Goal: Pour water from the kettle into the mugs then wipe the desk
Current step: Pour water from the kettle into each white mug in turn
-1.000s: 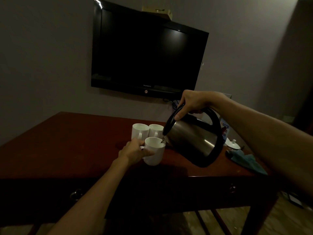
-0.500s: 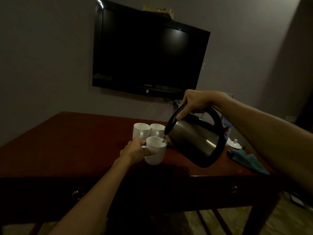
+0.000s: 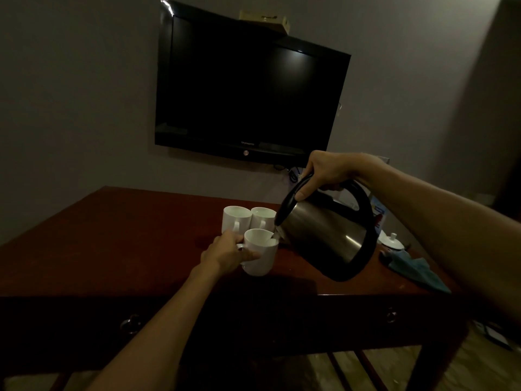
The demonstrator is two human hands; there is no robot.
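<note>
My right hand (image 3: 327, 172) is wrapped around the top of the kettle's black handle, thumb pressed on the lid, and my left hand (image 3: 229, 253) grips the front mug (image 3: 260, 256) by its handle side, fingers curled round it. The kettle (image 3: 327, 232) hangs tilted down to my left, its long axis running from the raised base at lower right to the spout at upper left, and the spout sits right over the near mug's far rim; a thin pale run of water seems to join them. So the mug lies just left of and below the spout, and my left hand is the nearer one to it. The kettle is brushed steel with a black lid, handle and base band. The mug is plain white, resting near the front edge of the dark red counter (image 3: 112, 235). Two more white mugs (image 3: 249, 220) stand touching just behind it. A teal cloth (image 3: 414, 270) lies well to the right, beside a small white lidded pot (image 3: 393, 241).
</note>
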